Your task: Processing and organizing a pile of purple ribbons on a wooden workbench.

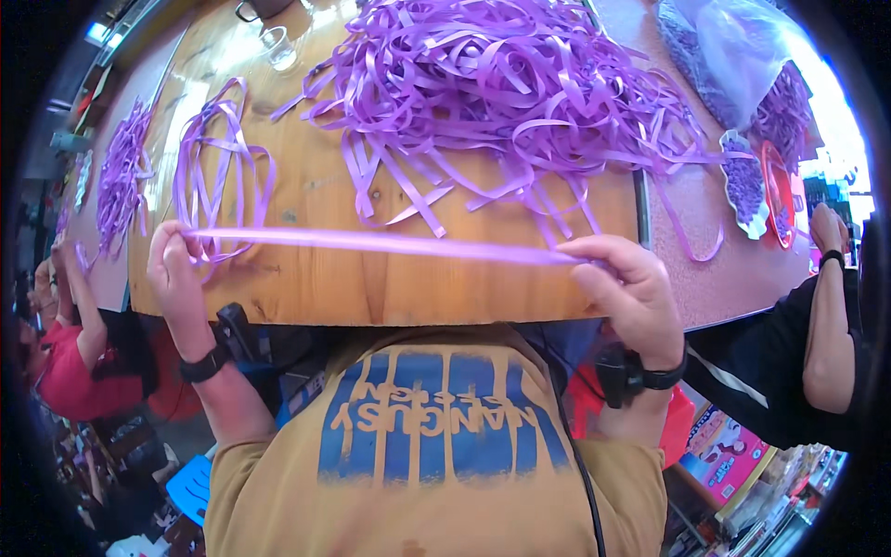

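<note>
Wooden boards, pale and knotted, make up the table (306, 288) in front of me, and most of its far half is buried under a loose heap of purple ribbon (501, 84), flat glossy strips curling over one another. Between my hands I hold one ribbon strip (380, 243) stretched taut and level just above the near edge of the table. My left hand (174, 265) has its grip closed on one end, where the strip runs into a hanging loop bundle (218, 158) that lies on the wood. My right hand (626, 278) pinches the other end between thumb and fingers, closed tight on it.

By my judgement this is the measuring or straightening step: one length pulled out flat before it joins the loops. Folding it over calls for keeping the tension even, since the strip is thin, slick and apt to twist.

Off to the left lies a smaller ribbon pile (121, 176); to the right, a clear plastic bag (733, 56) and a red dish (778, 190) sit on a speckled counter. Another person's arm (826, 325) rests at the right edge
</note>
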The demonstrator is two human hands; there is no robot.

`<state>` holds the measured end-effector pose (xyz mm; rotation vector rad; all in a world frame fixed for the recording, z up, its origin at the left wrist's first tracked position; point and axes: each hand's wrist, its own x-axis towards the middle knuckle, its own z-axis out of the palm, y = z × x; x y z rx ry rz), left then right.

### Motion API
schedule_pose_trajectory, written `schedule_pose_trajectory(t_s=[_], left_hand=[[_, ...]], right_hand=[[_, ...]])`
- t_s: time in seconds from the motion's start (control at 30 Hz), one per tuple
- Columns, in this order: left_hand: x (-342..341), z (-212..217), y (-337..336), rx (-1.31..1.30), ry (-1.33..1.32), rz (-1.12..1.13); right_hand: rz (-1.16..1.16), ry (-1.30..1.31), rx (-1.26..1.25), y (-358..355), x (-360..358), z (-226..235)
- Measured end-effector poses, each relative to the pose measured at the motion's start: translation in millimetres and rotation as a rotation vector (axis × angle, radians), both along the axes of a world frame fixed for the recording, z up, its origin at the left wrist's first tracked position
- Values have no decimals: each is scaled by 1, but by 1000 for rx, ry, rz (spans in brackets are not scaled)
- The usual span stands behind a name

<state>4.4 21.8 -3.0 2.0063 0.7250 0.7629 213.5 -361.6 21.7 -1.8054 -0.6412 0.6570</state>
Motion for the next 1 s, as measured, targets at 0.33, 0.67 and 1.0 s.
schedule_pose_trajectory(t_s=[0.33,0.67,1.0], left_hand=[[75,13,-99,551,23,-558],[91,0,-155,461,-216,-842],[21,-7,-44,-728,-257,-407]], right_hand=[[-102,347,220,24,-19,-7],[87,563,305,46,-36,-10],[-257,43,75,-47,42,-14]])
